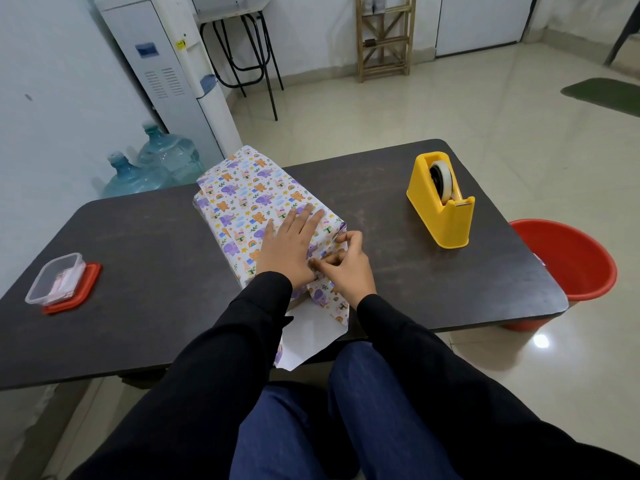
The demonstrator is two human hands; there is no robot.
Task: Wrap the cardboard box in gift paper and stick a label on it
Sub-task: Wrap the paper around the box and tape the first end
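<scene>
A dark brown table [138,271] with rounded corners stood on a glossy pale tiled floor [450,109]. Beyond its far edge were a white water dispenser [166,71], two blue water jugs [162,157], a black-legged stool [249,50] and a wooden rack [384,36]. A red bucket [571,265] sat on the floor by the table's right edge.

The cardboard box [256,188] lay at the middle of the table, covered in cartoon-animal gift paper [239,216]. Its long axis ran from the near edge toward the far edge, leaning left. The left hand [287,247] lay flat on the top near the box's near end, fingers straight and pressing down. The right hand [346,268], touching it, pinched a fold of the paper at the near right corner with curled fingers. A loose flap, white underside up, hung over the table's near edge.

A yellow tape dispenser [440,202] stood near the far right corner. A clear plastic container [57,278] rested on its red lid [83,289] at the left edge; its pinkish contents were hard to make out. The cardboard itself was hidden under the paper, and the sleeves hid part of the near end.
</scene>
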